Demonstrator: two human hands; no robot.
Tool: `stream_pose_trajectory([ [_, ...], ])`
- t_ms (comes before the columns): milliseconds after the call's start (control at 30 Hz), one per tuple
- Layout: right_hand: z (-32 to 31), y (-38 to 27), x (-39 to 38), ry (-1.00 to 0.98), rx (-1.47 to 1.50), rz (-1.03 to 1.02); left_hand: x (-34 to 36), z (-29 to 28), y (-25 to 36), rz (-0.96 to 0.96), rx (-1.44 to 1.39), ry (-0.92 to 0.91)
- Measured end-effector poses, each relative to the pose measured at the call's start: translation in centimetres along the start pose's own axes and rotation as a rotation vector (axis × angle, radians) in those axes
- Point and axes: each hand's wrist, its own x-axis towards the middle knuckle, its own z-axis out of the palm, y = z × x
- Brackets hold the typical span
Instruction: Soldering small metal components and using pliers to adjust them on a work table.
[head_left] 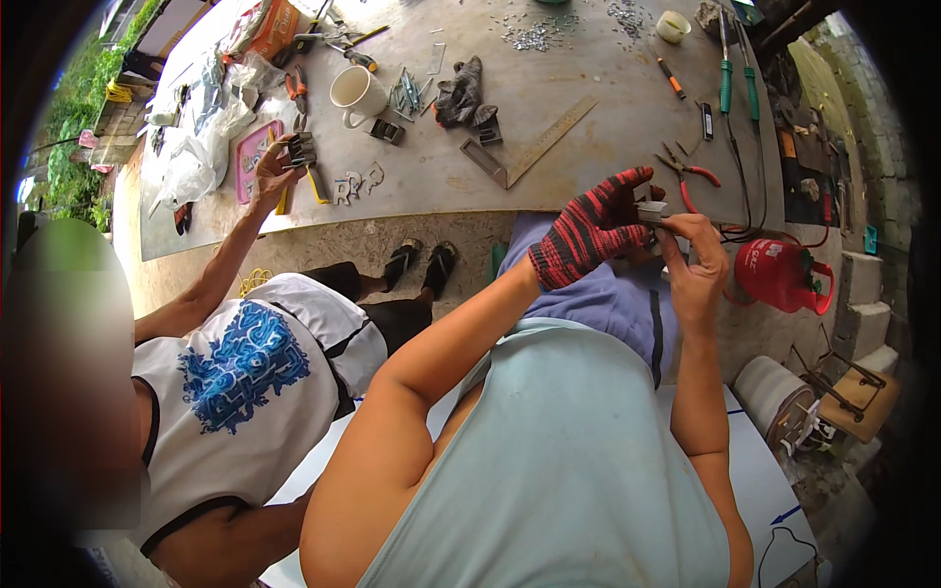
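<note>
My left hand (595, 227), in a red and black striped knit glove, is closed around a small silvery metal piece (651, 209) just off the table's near edge. My bare right hand (696, 257) pinches the same piece from the other side, thumb and forefinger together. Both hands are above my lap, and the gloved fingers partly hide the piece. Nearest to them on the table lie red-handled pliers (698, 171), jaws pointing away from me. A metal try square (549, 142) lies to the left of the pliers.
At left, a co-worker's hand (272, 176) holds a dark metal part. On the table (588, 59) are a white mug (359, 93), a dark glove (461, 93), soldering irons (726, 86) with cords, and scattered metal bits (534, 34). A red gas cylinder (774, 274) stands at right.
</note>
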Motion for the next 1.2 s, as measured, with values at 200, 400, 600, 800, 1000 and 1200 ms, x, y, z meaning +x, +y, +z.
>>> stream_pose_trajectory([
  [200, 0.3, -0.5, 0.1, 0.032, 0.009, 0.037, -0.3, 0.2, -0.7, 0.085, 0.268, 0.058],
  [400, 0.4, -1.0, 0.2, 0.035, -0.044, 0.042, -0.6, 0.9, 0.6, 0.151, 0.557, 0.103],
  [600, 0.7, -1.5, 0.5, 0.055, -0.089, -0.041, -0.7, 0.8, 0.2, 0.249, 0.497, 0.14],
  [800, 0.9, -1.9, 0.6, 0.046, -0.083, -0.062, -0.8, 0.6, 1.1, 0.255, 0.562, 0.163],
  [1000, 0.9, -1.6, 0.7, 0.045, -0.052, -0.058, -1.0, 0.3, 1.6, 0.256, 0.561, 0.158],
  [1200, 0.3, -0.8, 0.8, 0.058, -0.045, 0.011, -1.7, -8.6, 2.5, 0.376, 1.082, 0.845],
])
